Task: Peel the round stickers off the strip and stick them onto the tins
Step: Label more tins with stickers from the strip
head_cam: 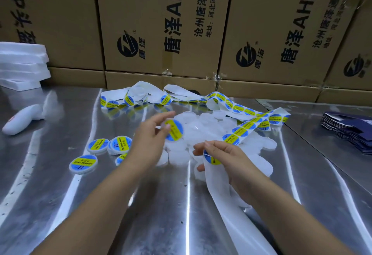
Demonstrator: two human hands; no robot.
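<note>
Left hand (148, 141) grips 1 labelled tin (174, 130) above the unlabelled tin pile (203, 120). Right hand (225, 157) pinches the sticker strip (244, 127). 4 stickered tins (83, 164) lie at left, reading "SOLDERING PASTE". Cartons (161, 23) read "AH4".

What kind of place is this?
Probably a packing or labelling workshop: stacked printed cartons behind a steel table, and a long sticker strip by a pile of white tins.

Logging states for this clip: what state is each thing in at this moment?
Left hand: holds a stickered tin.
Right hand: pinches the sticker strip at its nearest sticker.
Tins at left: stickered, set down.
Tin pile: bare, no stickers.
Backing below right hand: stickers gone.
</note>
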